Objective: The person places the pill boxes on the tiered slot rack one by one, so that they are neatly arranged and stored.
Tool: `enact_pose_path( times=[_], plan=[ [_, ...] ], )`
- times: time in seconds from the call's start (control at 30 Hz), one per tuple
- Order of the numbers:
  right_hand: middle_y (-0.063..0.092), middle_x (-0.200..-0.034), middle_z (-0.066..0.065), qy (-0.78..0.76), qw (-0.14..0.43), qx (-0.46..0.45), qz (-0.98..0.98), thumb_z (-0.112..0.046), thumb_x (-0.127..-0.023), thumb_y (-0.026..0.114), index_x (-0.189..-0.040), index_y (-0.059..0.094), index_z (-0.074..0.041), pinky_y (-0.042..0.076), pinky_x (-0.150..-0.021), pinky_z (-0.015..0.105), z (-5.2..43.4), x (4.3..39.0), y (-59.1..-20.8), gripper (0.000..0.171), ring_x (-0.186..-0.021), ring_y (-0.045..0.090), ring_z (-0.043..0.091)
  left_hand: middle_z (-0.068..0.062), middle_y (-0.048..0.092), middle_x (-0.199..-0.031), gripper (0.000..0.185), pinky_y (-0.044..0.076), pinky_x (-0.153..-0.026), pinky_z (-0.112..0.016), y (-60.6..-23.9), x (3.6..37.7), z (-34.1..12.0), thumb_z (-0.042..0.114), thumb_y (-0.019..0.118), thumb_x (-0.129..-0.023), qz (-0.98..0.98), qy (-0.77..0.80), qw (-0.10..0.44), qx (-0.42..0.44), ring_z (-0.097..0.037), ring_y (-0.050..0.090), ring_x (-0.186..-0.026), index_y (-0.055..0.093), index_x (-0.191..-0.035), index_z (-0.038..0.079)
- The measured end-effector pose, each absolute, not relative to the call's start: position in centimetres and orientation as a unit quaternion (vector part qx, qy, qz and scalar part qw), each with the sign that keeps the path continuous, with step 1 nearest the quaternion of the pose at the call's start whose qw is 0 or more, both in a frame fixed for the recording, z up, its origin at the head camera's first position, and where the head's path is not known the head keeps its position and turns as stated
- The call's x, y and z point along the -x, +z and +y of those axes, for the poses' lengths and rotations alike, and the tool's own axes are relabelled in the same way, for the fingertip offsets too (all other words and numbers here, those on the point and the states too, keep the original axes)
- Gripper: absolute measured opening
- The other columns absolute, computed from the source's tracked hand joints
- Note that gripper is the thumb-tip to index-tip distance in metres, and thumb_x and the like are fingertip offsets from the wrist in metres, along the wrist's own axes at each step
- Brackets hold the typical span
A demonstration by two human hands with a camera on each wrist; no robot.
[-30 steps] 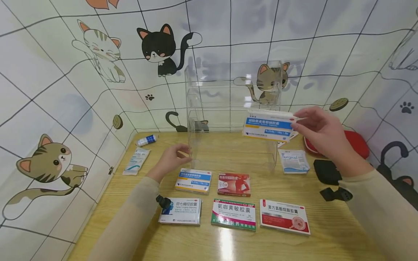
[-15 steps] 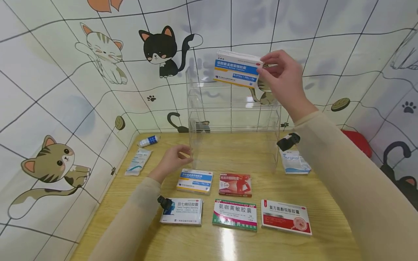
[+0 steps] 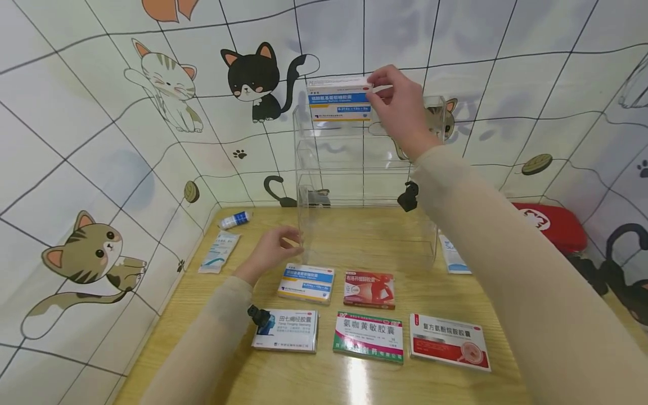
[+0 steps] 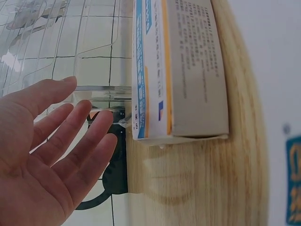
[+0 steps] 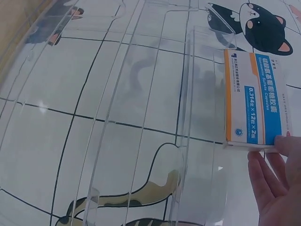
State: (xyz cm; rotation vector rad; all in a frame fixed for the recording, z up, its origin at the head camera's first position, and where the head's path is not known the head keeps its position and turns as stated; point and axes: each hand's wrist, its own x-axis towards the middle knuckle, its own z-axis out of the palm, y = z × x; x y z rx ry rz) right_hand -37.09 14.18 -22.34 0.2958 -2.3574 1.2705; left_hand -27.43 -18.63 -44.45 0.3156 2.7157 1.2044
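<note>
Holding the white-and-blue cardboard medicine box with an orange stripe (image 3: 339, 100) by its right end, your right hand (image 3: 400, 109) has its grip closed on it, fingers pinching the end high at the top of the clear acrylic tiered shelf rack (image 3: 365, 174). In the right wrist view the box (image 5: 255, 112) sits just beyond your fingertips (image 5: 270, 183), against the rack's upper left corner; whether it already rests on the top tier or hangs just above it is hard to tell.

Your left hand (image 3: 270, 252) is down on the wooden worktop (image 3: 354, 388), its grip open, straight fingers (image 4: 70, 136) touching the rack's lower left front edge. Just below that hand lies a second blue-and-white box (image 3: 306, 282), and beside that a red box (image 3: 369, 289). Nearer you stand a white box with black lettering (image 3: 287, 330), a green-and-white box (image 3: 368, 336) and a red-and-white box (image 3: 449, 349). Left of the left hand lie a sealed white pouch (image 3: 219, 251) and a small blue-and-white tube (image 3: 235, 219). A red case (image 3: 549, 225) sits under your right arm's outer side.
</note>
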Motion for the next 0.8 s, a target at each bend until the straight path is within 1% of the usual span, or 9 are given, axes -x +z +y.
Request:
enact_pose_path(
  times=[0.1,0.23,0.5,0.67,0.73,0.8],
  plan=[
    [0.067,-0.136,-0.005,0.453,0.226,-0.094,-0.858,-0.032,-0.103,0.063,-0.133,0.061,-0.026,0.055,-0.1,0.026,14.0,37.5,-22.5,0.03,-0.113,0.069,0.012,-0.002,0.072,-0.116,0.043,0.06,-0.087,-0.038,-44.7,27.4,-18.8,0.021,0.08,-0.092,0.906,0.401,0.073,-0.111,-0.022,0.069,-0.1,0.066,-0.132,0.014],
    [0.067,-0.135,-0.005,0.452,0.209,-0.089,-0.862,-0.032,-0.103,0.063,-0.132,0.061,-0.026,0.055,-0.097,0.029,14.0,37.7,-23.1,0.03,-0.11,0.069,0.012,-0.003,0.072,-0.117,0.045,0.06,-0.087,-0.039,-44.9,27.4,-18.9,0.021,0.08,-0.092,0.907,0.399,0.07,-0.116,-0.022,0.068,-0.1,0.066,-0.134,0.012],
    [0.065,-0.137,-0.004,0.445,0.172,-0.085,-0.874,-0.031,-0.102,0.065,-0.134,0.061,-0.026,0.056,-0.097,0.031,14.6,38.4,-24.6,0.032,-0.113,0.069,0.013,-0.002,0.071,-0.117,0.044,0.06,-0.086,-0.038,-44.8,27.3,-18.8,0.024,0.08,-0.092,0.908,0.397,0.072,-0.112,-0.022,0.069,-0.101,0.066,-0.133,0.015],
    [0.063,-0.143,-0.006,0.459,0.168,-0.097,-0.867,-0.029,-0.102,0.066,-0.139,0.059,-0.029,0.056,-0.099,0.032,14.9,38.3,-24.9,0.038,-0.116,0.069,0.014,-0.001,0.071,-0.118,0.043,0.06,-0.087,-0.038,-44.7,27.3,-18.7,0.025,0.08,-0.092,0.91,0.394,0.074,-0.103,-0.021,0.069,-0.101,0.066,-0.133,0.018],
    [0.06,-0.147,-0.008,0.462,0.169,-0.099,-0.865,-0.029,-0.102,0.066,-0.143,0.056,-0.032,0.055,-0.103,0.032,15.1,37.8,-24.9,0.043,-0.121,0.067,0.014,0.0,0.071,-0.117,0.043,0.06,-0.087,-0.039,-44.7,27.3,-18.7,0.025,0.08,-0.092,0.911,0.394,0.072,-0.1,-0.021,0.068,-0.101,0.066,-0.132,0.018],
    [0.058,-0.15,-0.007,0.467,0.178,-0.107,-0.859,-0.027,-0.102,0.066,-0.147,0.054,-0.03,0.052,-0.107,0.029,15.4,37.0,-25.1,0.047,-0.125,0.065,0.013,-0.001,0.071,-0.117,0.042,0.06,-0.087,-0.039,-44.7,27.3,-18.7,0.024,0.08,-0.092,0.911,0.393,0.072,-0.101,-0.021,0.068,-0.101,0.067,-0.132,0.018]
  ],
)
